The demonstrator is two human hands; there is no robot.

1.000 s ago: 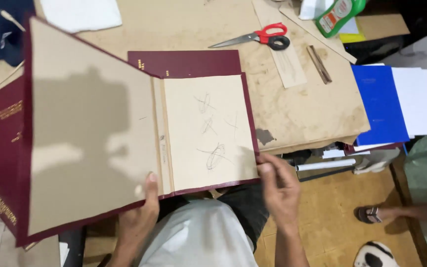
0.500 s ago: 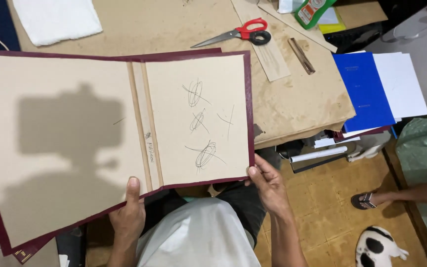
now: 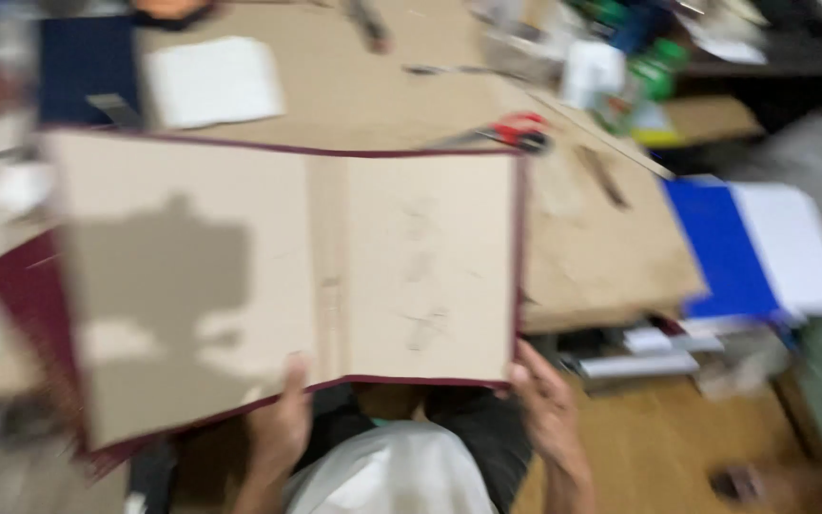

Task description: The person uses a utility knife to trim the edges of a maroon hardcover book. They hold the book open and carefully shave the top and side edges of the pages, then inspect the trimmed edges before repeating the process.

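I hold an open cover flat in front of me, its bare tan board side facing up and a thin maroon edge showing around it. It spreads wide across the near part of the table, reaching further to the left than to the right. My left hand grips its near edge just left of the spine fold, thumb laid up on the board and fingers hidden underneath. My right hand clasps the near right corner, thumb on top at the edge, the other fingers curled below. The picture is blurred, so finer detail of the grip is lost. Faint scribbles mark the right panel, and a dark shadow falls on the left panel. Beyond the cover, on the far side of the table, lie red-handled scissors and a white sheet. To the right, lower than the table, sits a blue sheet.
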